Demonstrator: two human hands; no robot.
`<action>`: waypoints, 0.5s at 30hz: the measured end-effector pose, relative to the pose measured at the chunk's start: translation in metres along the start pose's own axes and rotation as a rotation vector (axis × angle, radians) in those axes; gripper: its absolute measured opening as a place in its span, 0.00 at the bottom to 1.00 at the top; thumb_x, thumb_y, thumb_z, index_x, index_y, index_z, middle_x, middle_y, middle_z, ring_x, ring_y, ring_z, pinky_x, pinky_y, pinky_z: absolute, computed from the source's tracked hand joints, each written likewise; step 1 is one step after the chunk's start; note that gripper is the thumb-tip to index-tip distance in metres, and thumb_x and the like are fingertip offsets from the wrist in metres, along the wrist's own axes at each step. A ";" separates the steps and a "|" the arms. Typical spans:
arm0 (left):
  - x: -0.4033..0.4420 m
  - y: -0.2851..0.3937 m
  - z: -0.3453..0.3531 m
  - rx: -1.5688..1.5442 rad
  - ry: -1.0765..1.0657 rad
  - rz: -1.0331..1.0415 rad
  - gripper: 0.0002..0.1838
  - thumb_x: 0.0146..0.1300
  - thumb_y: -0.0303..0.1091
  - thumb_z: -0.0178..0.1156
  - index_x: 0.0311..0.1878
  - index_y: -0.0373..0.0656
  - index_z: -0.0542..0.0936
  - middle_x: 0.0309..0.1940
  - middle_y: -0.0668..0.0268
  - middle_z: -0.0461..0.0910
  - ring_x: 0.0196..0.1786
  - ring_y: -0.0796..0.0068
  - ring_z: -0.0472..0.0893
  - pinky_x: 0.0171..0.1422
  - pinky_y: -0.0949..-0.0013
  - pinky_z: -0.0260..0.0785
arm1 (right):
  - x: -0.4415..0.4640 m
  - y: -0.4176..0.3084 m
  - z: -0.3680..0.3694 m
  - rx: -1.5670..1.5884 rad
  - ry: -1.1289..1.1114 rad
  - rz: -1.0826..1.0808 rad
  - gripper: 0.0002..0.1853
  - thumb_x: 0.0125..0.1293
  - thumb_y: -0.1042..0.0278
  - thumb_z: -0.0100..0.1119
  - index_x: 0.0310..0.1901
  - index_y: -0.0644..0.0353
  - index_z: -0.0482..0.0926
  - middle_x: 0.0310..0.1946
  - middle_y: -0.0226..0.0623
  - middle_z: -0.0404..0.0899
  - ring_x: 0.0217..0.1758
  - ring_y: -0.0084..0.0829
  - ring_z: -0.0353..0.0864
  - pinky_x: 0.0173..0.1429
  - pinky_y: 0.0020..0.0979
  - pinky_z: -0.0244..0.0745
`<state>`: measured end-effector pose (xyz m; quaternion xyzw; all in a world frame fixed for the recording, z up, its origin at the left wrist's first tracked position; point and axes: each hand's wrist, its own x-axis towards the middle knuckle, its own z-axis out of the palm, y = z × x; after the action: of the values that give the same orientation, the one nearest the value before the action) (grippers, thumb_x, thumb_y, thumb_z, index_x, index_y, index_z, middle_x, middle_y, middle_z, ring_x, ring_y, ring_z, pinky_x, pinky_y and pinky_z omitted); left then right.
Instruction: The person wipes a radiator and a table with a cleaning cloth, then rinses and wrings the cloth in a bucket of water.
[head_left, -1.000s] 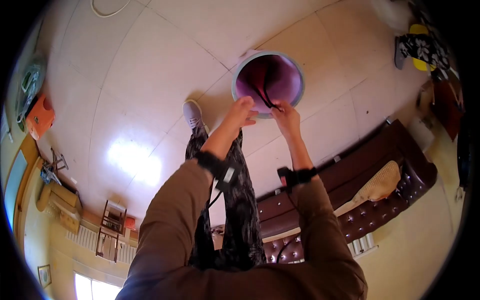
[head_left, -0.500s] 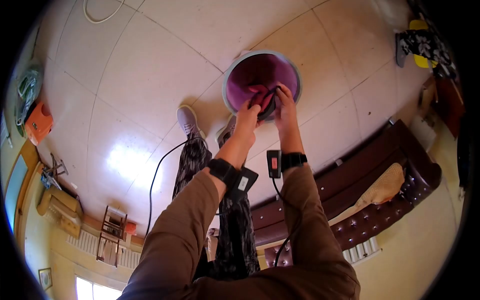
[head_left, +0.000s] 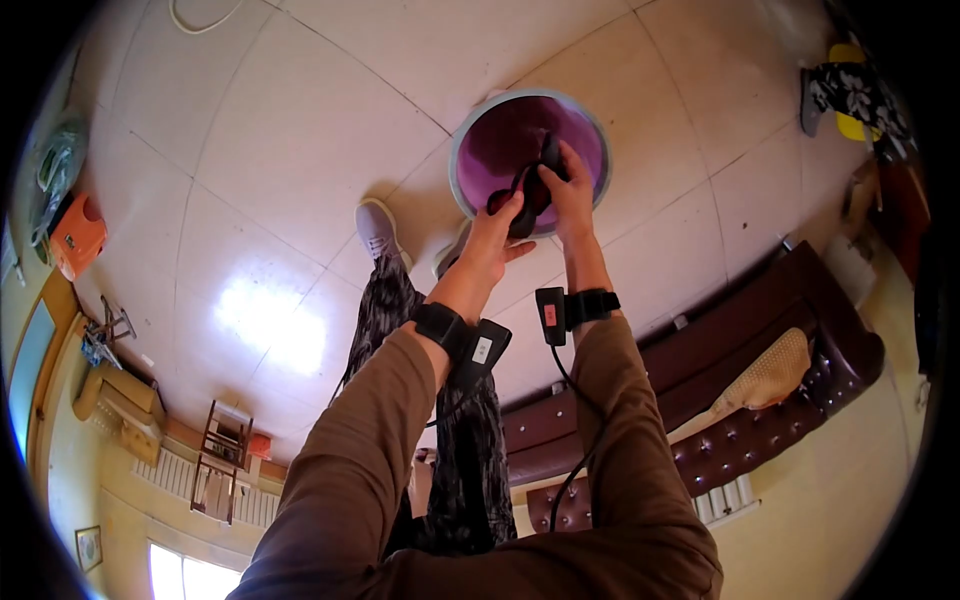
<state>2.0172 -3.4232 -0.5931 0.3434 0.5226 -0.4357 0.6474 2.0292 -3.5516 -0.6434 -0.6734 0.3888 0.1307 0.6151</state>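
A soft-looking black and dark red item (head_left: 533,197) is held between my two hands over the near side of a round purple bin (head_left: 480,165) with a grey rim. My left hand (head_left: 488,240) grips the item's lower left part, with the thumb on top and one finger stretched out to the right. Closed around its upper right part is my right hand (head_left: 570,198), with the thumb across the black surface. What kind of thing it is cannot be made out. Both wrists wear black straps with small boxes (head_left: 480,352).
The bin stands on pale floor tiles (head_left: 300,120) just ahead of my shoes (head_left: 380,230). A brown tufted sofa (head_left: 720,340) lies to the right. At the left are an orange box (head_left: 78,238) and a wooden chair (head_left: 224,450). A black cable (head_left: 575,390) hangs from the right wrist.
The item has turned and bunched in my hands; its black part now points up and more red is covered. My right hand has shifted its grip. The cable beside my left leg has mostly left sight.
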 end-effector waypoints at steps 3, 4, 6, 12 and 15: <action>0.006 -0.001 0.001 -0.028 -0.141 -0.028 0.29 0.58 0.59 0.60 0.56 0.52 0.69 0.46 0.68 0.74 0.47 0.69 0.74 0.51 0.56 0.70 | -0.016 -0.012 -0.004 -0.362 0.005 -0.201 0.14 0.54 0.80 0.56 0.43 0.59 0.79 0.45 0.38 0.79 0.54 0.33 0.76 0.57 0.29 0.69; 0.006 0.002 0.004 -0.083 -0.175 -0.049 0.28 0.59 0.60 0.59 0.55 0.52 0.69 0.46 0.68 0.75 0.47 0.69 0.75 0.50 0.56 0.70 | -0.023 -0.012 -0.004 -0.363 0.004 -0.199 0.14 0.54 0.80 0.56 0.43 0.59 0.79 0.45 0.38 0.79 0.54 0.33 0.76 0.57 0.29 0.69; 0.007 0.009 0.007 -0.137 -0.209 -0.071 0.28 0.59 0.61 0.58 0.55 0.52 0.70 0.45 0.67 0.75 0.46 0.69 0.75 0.50 0.56 0.71 | -0.038 -0.014 -0.004 -0.435 -0.050 -0.386 0.13 0.51 0.82 0.54 0.38 0.58 0.81 0.46 0.39 0.79 0.58 0.37 0.74 0.58 0.31 0.69; 0.009 0.020 0.005 -0.106 -0.252 0.024 0.25 0.58 0.54 0.63 0.52 0.51 0.73 0.45 0.66 0.76 0.46 0.71 0.77 0.48 0.62 0.73 | -0.066 -0.020 -0.014 -0.005 -0.253 -0.367 0.11 0.52 0.84 0.47 0.34 0.65 0.80 0.51 0.40 0.78 0.60 0.38 0.72 0.57 0.35 0.71; 0.013 0.017 0.001 -0.180 -0.282 -0.003 0.22 0.59 0.49 0.63 0.52 0.48 0.73 0.42 0.65 0.78 0.41 0.71 0.78 0.42 0.65 0.74 | -0.058 -0.018 -0.029 0.578 -0.032 -0.092 0.10 0.59 0.76 0.50 0.41 0.69 0.77 0.48 0.41 0.77 0.57 0.32 0.72 0.59 0.35 0.67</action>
<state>2.0347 -3.4203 -0.6058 0.2185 0.4642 -0.4320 0.7418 1.9944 -3.5588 -0.5860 -0.4848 0.3694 -0.0030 0.7928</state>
